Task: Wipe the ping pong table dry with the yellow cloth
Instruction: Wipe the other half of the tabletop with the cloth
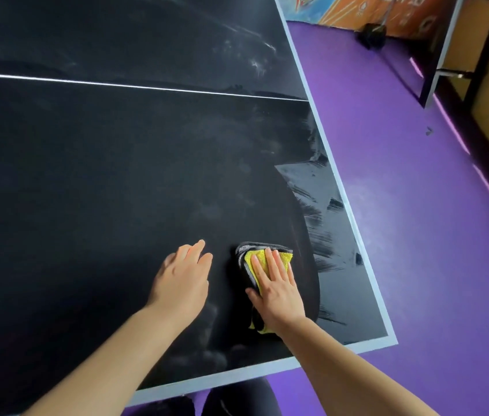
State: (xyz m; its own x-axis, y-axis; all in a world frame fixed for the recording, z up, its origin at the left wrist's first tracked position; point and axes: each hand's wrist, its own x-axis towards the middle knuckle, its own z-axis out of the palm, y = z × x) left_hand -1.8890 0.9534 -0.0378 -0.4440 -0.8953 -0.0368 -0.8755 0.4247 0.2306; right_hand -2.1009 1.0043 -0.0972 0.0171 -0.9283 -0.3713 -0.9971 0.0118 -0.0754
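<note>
- While the black bench (87,175) fills most of the view, its near right corner lies just behind and outward of the right grip (276,291), edged by a pale blue border (354,223).
- Purple floor (417,235) runs along the outer side of the right grip, past that border.
- A glossy, streaked wet patch (321,211) lies ahead of the right grip and to its outer side, between it and the border. Dull, hazy smears mark the surface ahead of both grips.
- A thin white line (135,85) crosses the bench well ahead of both grips.
- The left grip (181,280) sits just inward of the right one and apart from it. It is open and holds nothing, with its fingers loosely bent and pointing forward. Whether it touches the bench cannot be told.
- The right grip lies flat, its fingers straight and together, pressing down rather than clasping. Its thumb runs along the inner edge of what lies beneath it.
- The yellow cloth (286,257) lies folded on the bench directly under the right grip. Yellow shows past the fingertips and again at the wrist, and a grey edge (244,250) curls out on the inner side.
- A small dark object (371,36) sits on the floor far ahead of the right grip, too blurred to identify.
</note>
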